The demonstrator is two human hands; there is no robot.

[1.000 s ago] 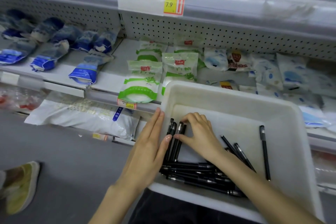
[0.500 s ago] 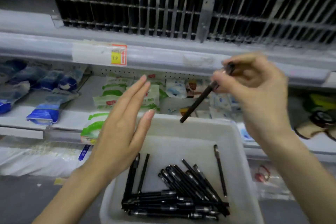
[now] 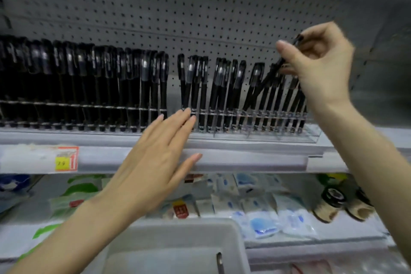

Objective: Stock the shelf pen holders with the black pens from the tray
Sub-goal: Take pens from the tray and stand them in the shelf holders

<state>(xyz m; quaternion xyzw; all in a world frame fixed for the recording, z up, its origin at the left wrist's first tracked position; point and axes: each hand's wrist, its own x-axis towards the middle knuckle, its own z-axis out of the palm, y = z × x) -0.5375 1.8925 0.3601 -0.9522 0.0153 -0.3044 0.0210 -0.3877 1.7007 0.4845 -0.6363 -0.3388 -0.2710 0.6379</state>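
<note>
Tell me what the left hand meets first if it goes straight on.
Likely the front rail of the clear plastic pen holder, by the upright black pens; the left hand points up-right at it. Depth unclear: they may touch.

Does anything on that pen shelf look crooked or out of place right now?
Yes, mildly. The left pens stand upright and tightly packed, but the right pens lean at mixed angles with gaps between them. The right hand pinches one pen slanted across that row, not yet slotted. Nothing looks spilled or broken.
</note>
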